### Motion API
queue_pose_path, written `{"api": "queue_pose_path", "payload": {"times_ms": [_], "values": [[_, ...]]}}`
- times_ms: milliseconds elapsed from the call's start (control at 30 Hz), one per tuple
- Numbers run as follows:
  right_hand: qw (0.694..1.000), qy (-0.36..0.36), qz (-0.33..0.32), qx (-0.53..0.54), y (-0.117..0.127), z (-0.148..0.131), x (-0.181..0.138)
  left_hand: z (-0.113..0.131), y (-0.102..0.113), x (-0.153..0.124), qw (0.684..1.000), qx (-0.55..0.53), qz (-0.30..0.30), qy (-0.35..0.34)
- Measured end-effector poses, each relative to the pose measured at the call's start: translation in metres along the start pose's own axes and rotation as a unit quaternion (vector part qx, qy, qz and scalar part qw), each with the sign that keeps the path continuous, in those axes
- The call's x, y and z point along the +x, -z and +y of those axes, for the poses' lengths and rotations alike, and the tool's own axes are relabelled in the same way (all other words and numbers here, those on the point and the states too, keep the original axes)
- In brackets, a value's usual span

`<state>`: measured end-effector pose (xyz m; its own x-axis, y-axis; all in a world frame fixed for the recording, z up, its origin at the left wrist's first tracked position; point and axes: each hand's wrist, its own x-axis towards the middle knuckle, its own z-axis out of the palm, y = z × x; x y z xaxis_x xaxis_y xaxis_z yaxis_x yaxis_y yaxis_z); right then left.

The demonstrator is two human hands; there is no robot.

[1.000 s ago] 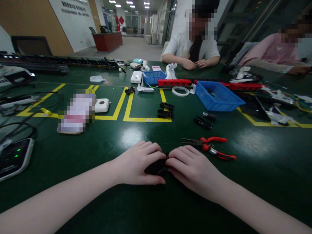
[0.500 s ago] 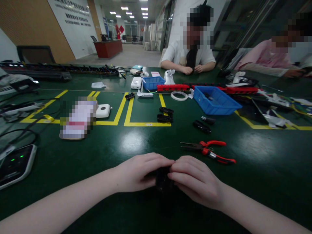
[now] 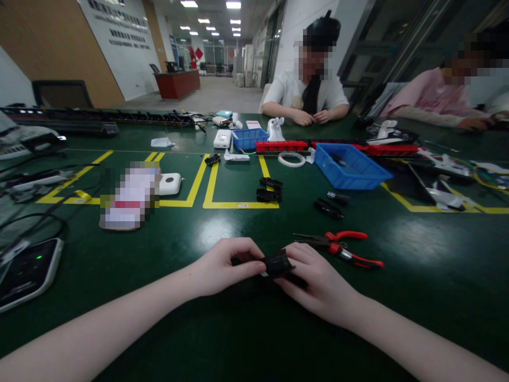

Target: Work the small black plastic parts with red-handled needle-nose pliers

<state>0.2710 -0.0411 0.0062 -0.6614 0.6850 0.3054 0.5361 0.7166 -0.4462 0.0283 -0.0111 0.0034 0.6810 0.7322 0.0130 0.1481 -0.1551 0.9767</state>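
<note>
Both of my hands meet low over the green table near its front edge. My left hand (image 3: 226, 265) has its fingers curled round one end of a small black plastic part (image 3: 277, 263). My right hand (image 3: 318, 281) holds the other end from below, thumb on top. The part is lifted slightly off the table. Red-handled pliers (image 3: 342, 246) lie just right of my right hand, untouched.
More black parts (image 3: 269, 190) lie inside a yellow-taped square, others (image 3: 332, 204) beside a blue bin (image 3: 350, 167). A white device (image 3: 170, 183) and a phone-like item (image 3: 129, 196) lie left; a dark box (image 3: 24, 270) sits far left. Two people sit across the table.
My hands were pressed flat over the black part on the table; now they have raised it and turned it so it shows between the fingers.
</note>
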Motion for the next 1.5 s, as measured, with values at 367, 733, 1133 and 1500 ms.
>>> {"api": "queue_pose_path", "payload": {"times_ms": [367, 733, 1133, 1500], "values": [[0.995, 0.037, -0.03, -0.086, -0.002, -0.003, 0.003, -0.007, 0.008, 0.007, 0.976, -0.105, 0.193, 0.007], [0.977, 0.114, -0.021, -0.18, -0.006, 0.001, 0.006, -0.009, 0.01, 0.005, 0.968, -0.206, 0.133, 0.052], [0.994, 0.05, 0.0, -0.094, 0.012, 0.002, 0.001, -0.008, 0.016, 0.008, 0.917, -0.369, 0.092, 0.122], [0.994, 0.056, 0.091, 0.035, 0.011, 0.015, -0.001, -0.006, 0.015, 0.002, 0.941, -0.325, 0.001, 0.094]]}}
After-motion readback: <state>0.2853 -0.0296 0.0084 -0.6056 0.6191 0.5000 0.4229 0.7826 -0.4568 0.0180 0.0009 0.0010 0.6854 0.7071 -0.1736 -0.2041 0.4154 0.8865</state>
